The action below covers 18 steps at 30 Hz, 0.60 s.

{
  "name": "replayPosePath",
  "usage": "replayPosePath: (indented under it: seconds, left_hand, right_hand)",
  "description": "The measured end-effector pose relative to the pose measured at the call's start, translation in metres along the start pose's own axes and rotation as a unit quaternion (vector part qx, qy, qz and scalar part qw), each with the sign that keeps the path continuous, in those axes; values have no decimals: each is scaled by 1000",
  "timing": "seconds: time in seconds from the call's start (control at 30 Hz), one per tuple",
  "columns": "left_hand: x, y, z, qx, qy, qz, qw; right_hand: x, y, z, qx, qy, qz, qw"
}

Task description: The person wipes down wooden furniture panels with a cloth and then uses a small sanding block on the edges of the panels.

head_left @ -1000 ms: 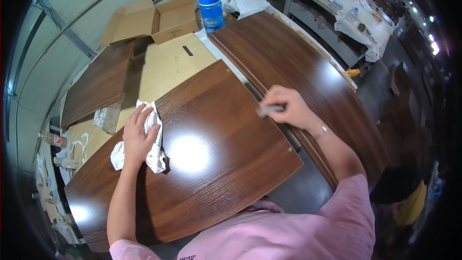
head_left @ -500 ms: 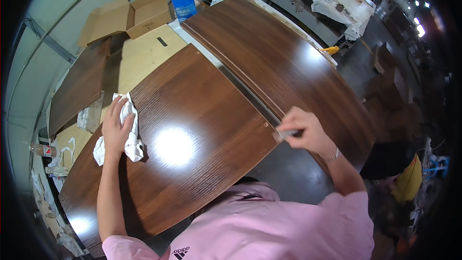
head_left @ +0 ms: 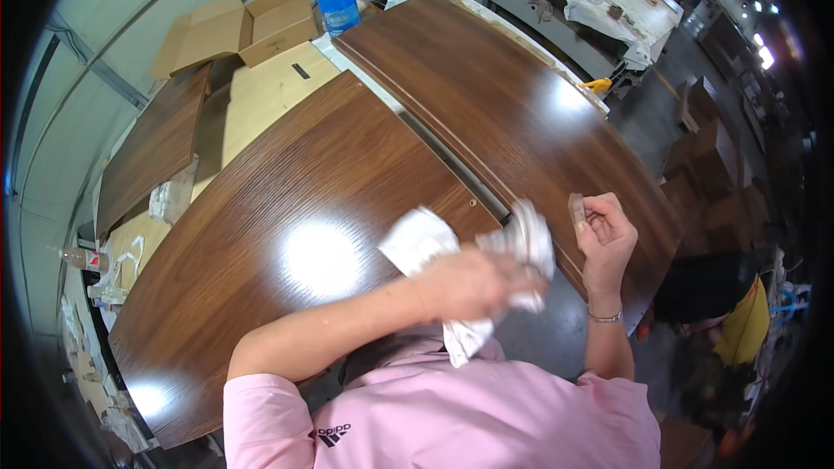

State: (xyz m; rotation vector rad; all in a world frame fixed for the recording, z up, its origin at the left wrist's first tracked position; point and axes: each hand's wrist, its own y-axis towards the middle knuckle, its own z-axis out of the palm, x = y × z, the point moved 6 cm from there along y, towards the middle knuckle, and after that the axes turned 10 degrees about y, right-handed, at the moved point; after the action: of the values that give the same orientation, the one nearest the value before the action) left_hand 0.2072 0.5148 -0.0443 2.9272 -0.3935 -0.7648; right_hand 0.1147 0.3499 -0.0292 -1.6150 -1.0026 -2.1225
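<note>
While the left grip (head_left: 482, 285) holds cloth (head_left: 417, 241), the right grip (head_left: 610, 236) a block (head_left: 577, 208), a box (head_left: 282, 42) stands open.

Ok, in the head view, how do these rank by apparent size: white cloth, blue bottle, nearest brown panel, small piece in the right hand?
Nearest brown panel
White cloth, blurred and partly covered by the left hand
Blue bottle, standing farther back
Small piece in the right hand

Your cloth (head_left: 421, 241) is white, your small block (head_left: 577, 208) greyish brown — your shirt (head_left: 486, 408) pink with a black print, your bracelet (head_left: 605, 317) silvery. The near board (head_left: 261, 217) and far board (head_left: 486, 87) are dark brown, streaked with wood grain — the bottle (head_left: 339, 10) blue, the carton (head_left: 280, 42) tan.
</note>
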Motion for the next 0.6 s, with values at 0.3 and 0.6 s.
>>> replayPosePath:
  seconds: [0.3,0.6]
  left_hand:
    - [89,-192,-135,-342,271,-384,814]
    - [99,-224,-124,-311,285,-416,806]
  right_hand:
    - [10,-81,126,214,-154,-194,945]
    - [-18,-18,50,8,-297,-154,942]
